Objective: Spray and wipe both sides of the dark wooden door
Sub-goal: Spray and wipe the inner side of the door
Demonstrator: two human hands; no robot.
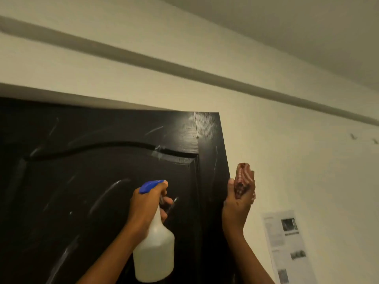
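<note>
Low in the middle of the frame, the left hand (146, 203) is wrapped around the neck of a translucent spray bottle (154, 251), with fingers curled in front at the trigger under the blue spray head (151, 185). The bottle hangs upright below the hand, cloudy pale liquid filling its wide lower body, and its nozzle points toward the door. Just to the right, the right hand (239, 203) is raised with its fingers closed on a bunched red and white cloth (244, 181), which sticks up above the fingertips beside the door's right edge; whether cloth or hand touches that edge cannot be told. Behind both hands, the dark wooden door (92, 181) fills the left and lower centre of the frame, its top corner reaching toward the middle. Its raised panel has a curved upper moulding, and pale streaks and smears show across the glossy surface. Around the door, the cream wall (287, 150) runs to the right edge of the frame. A printed sheet (287, 247) with small pictures is stuck to it at lower right. A long dark band crosses the wall diagonally above, from upper left to the right edge.
</note>
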